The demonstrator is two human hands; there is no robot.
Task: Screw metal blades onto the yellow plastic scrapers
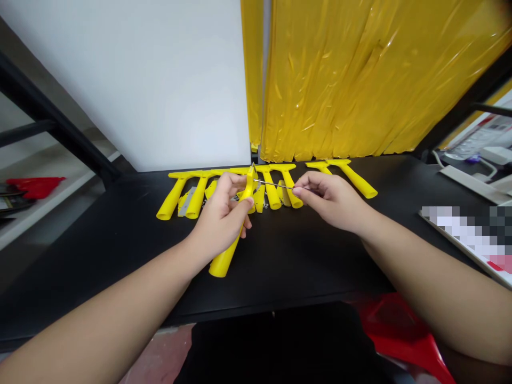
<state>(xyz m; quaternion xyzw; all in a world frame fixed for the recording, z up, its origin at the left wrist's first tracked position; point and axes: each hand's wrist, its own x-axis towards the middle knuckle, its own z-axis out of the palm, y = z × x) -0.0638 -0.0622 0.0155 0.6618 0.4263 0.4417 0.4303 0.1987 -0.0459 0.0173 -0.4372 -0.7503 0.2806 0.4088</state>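
My left hand [224, 213] is closed around a yellow plastic scraper [227, 258], tilted so its hollow handle end points down toward me. Its head, edge-on, is up near the far side of the table. Between the fingertips of my right hand [332, 197] is a thin metal rod [276, 184], like a hex key or slim screwdriver; its back end is hidden in the hand. The rod's tip meets the side of the scraper's head. Behind my hands several more yellow scrapers [172, 200] lie in a row, with small yellow plates [260, 198], grey blades [188, 202] and tiny metal bits among them.
The black table [120, 256] runs across in front of me. A white panel [168, 80] and yellow plastic-wrapped sheets [360, 80] stand along its back. At the right edge lies a partly blurred flat item [460, 234]; a red stool [400, 336] is below. Left, a shelf [60, 197] holds red things.
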